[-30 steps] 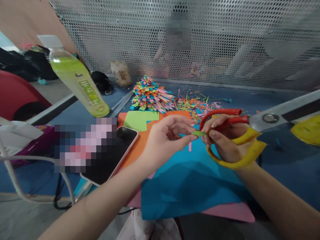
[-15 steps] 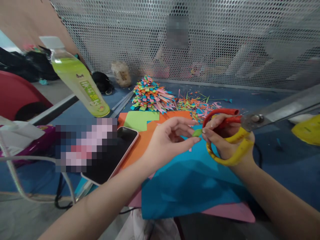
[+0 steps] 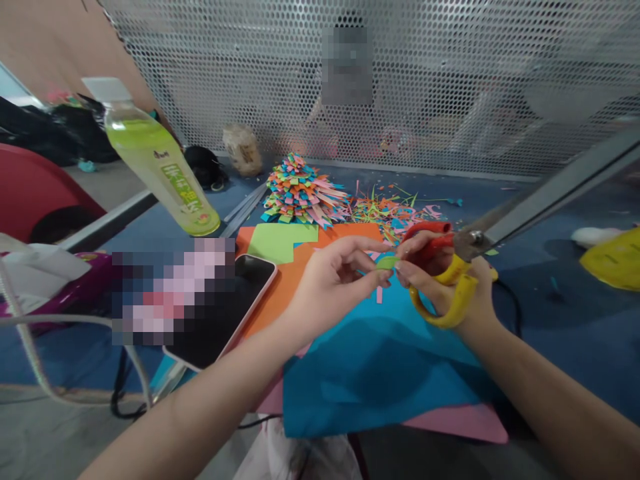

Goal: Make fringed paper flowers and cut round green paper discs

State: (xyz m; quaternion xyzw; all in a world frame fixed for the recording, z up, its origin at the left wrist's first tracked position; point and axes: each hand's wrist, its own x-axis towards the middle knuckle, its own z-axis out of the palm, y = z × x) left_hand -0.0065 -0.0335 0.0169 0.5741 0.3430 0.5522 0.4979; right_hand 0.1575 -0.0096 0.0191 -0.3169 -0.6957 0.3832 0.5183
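Between the fingertips of both hands is a small green paper piece (image 3: 387,264), slightly curved. My left hand (image 3: 336,277) pinches its left end, thumb below and fingers above. With thumb and forefinger, my right hand (image 3: 425,267) grips the other end. Large scissors (image 3: 470,243) with red and yellow handles hang on my right hand, their blades pointing up and right. Below the hands lie blue paper sheets (image 3: 390,387), with orange paper (image 3: 273,313) and light green paper (image 3: 273,240) to the left.
A layered colored-paper cone (image 3: 297,190) stands behind the sheets, beside a heap of paper scraps (image 3: 395,210). On the left are a phone (image 3: 225,313), a green drink bottle (image 3: 155,160) and a purple tissue pack (image 3: 75,287). A perforated metal screen (image 3: 425,80) closes off the back.
My right hand has moved slightly left with the scissors, whose blades now tilt more upward. The green piece has shifted a little left, and more of it shows between the fingers.
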